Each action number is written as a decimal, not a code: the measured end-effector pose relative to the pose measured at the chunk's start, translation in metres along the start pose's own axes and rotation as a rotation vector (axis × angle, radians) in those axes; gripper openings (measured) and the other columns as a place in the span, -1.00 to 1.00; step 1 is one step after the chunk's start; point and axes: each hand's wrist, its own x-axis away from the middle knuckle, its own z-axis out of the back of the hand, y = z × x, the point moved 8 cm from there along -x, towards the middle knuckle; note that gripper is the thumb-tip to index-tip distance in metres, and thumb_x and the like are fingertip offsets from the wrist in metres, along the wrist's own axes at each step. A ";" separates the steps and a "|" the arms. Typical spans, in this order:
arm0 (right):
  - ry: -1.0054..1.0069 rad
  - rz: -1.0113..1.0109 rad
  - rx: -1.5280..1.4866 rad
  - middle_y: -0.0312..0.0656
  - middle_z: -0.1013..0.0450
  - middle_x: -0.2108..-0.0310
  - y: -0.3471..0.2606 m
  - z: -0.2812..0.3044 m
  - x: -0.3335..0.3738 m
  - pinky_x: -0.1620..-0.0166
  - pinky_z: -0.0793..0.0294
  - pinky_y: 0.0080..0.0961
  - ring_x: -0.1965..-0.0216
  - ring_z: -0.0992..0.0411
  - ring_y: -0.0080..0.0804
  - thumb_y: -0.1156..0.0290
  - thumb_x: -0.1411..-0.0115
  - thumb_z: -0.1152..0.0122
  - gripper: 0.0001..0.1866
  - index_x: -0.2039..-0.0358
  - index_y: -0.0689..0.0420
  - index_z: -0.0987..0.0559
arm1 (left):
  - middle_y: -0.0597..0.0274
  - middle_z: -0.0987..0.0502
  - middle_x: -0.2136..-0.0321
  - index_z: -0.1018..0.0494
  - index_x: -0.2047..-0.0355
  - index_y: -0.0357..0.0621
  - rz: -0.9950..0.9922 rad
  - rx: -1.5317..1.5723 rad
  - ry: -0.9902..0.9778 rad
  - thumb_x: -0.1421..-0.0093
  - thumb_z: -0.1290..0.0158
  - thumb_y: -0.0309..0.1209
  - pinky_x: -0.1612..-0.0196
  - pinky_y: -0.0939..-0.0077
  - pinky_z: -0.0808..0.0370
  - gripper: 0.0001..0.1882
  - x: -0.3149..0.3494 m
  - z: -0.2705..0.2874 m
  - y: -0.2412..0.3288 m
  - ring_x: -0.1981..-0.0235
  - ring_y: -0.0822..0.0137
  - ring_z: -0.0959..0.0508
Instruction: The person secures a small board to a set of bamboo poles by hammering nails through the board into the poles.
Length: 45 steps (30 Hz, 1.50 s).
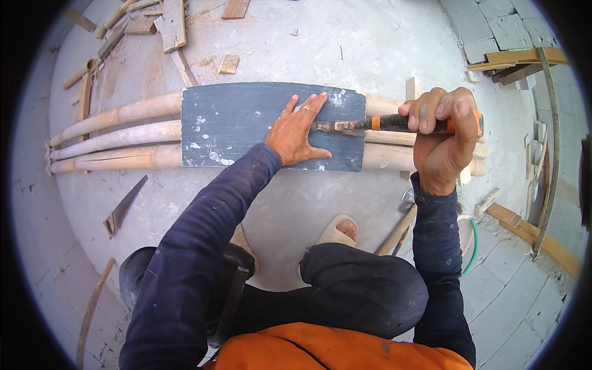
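Observation:
A dark grey-blue board [231, 123] with white paint spots lies across several bamboo poles [123, 134]. My left hand [296, 131] rests flat on the board with its fingers spread. In my right hand [445, 126], wrapped by the fingers, is a hammer [388, 123] with a black and orange grip. Its metal end points left over the board, close to my left hand; whether it touches the board I cannot tell. A nail, if there is one, does not show.
A handsaw [124, 206] lies on the concrete floor at left. Wood offcuts [174, 26] are scattered at the far left. Pale block walls [512, 24] stand at the sides, with timber [535, 240] along the right. A green hose [473, 246] curves near my right forearm.

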 end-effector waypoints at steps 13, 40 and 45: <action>-0.145 -0.010 -0.213 -0.31 -0.29 0.71 -0.012 -0.021 -0.015 0.39 -0.50 -0.40 0.68 -0.27 -0.51 0.23 -0.35 -0.20 -0.66 0.53 0.06 -0.39 | -0.04 0.07 -0.62 0.22 -0.63 -0.13 -0.111 -0.335 -0.085 0.32 -0.34 0.65 -0.67 -0.10 0.23 0.75 0.013 0.026 -0.039 -0.65 -0.03 0.14; -0.159 -0.017 -0.062 -0.34 -0.30 0.70 -0.012 -0.046 -0.025 0.47 -0.51 -0.42 0.65 -0.36 -0.48 0.26 -0.31 -0.28 -0.71 0.50 0.11 -0.49 | -0.05 0.15 -0.64 0.22 -0.63 -0.16 -0.201 -0.414 -0.171 0.45 -0.28 0.73 -0.67 -0.09 0.29 0.84 0.024 0.037 -0.055 -0.66 -0.03 0.21; -0.414 0.610 0.510 -0.41 -0.35 0.58 -0.023 -0.144 -0.011 0.53 -0.37 -0.52 0.64 -0.31 -0.61 0.33 -0.41 -0.24 -0.86 0.28 0.09 -0.65 | -0.05 0.12 -0.63 0.19 -0.63 -0.17 -0.091 -0.145 -0.273 0.44 -0.26 0.73 -0.66 -0.14 0.30 0.82 0.029 0.026 -0.074 -0.66 -0.05 0.19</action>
